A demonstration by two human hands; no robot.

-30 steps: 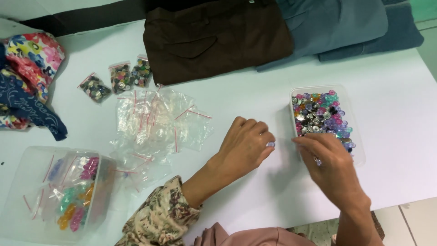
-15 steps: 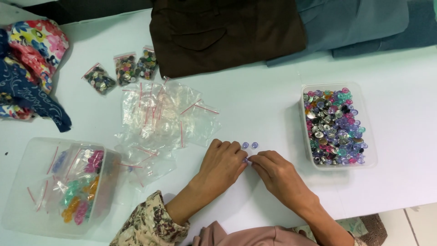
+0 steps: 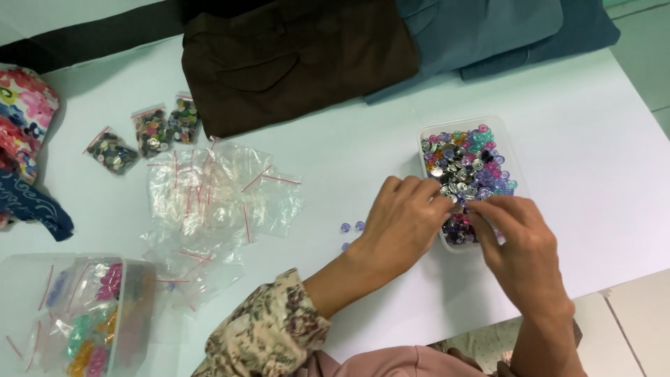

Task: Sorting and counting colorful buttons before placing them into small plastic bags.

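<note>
Clear plastic tub of mixed buttons (image 3: pixel 469 171): rectangular, its long axis running from the near edge of the white table (image 3: pixel 600 139) toward the far edge, set on the table's right half. Contents purple, pink, teal and silver.

Left hand (image 3: pixel 401 223): rests at the tub's near left corner, fingers curled, tips reaching over the rim into the buttons. Whether they pinch a button cannot be told.

Right hand (image 3: pixel 520 241): comes in from the near right, fingertips bent down onto the purple buttons at the tub's near end, meeting the left fingertips. Grip hidden; cannot tell. Both hands lie equally close to the tub; the buttons sit just under and beyond the fingers.

Three loose purple buttons (image 3: pixel 351 230): on bare table just left of the left hand.

Heap of empty clear zip bags (image 3: pixel 216 199): red closure strips, mid-table, left of the hands.

Three small filled bags of dark buttons (image 3: pixel 146 132): in a row toward the far left.

Clear lidded box (image 3: pixel 66 314): near left corner, holding bags of pink, green and yellow pieces.

Folded brown garment (image 3: pixel 300 56) and blue-grey garment (image 3: pixel 481 28): along the far edge.

Floral cloth (image 3: pixel 24 115): left edge.
</note>
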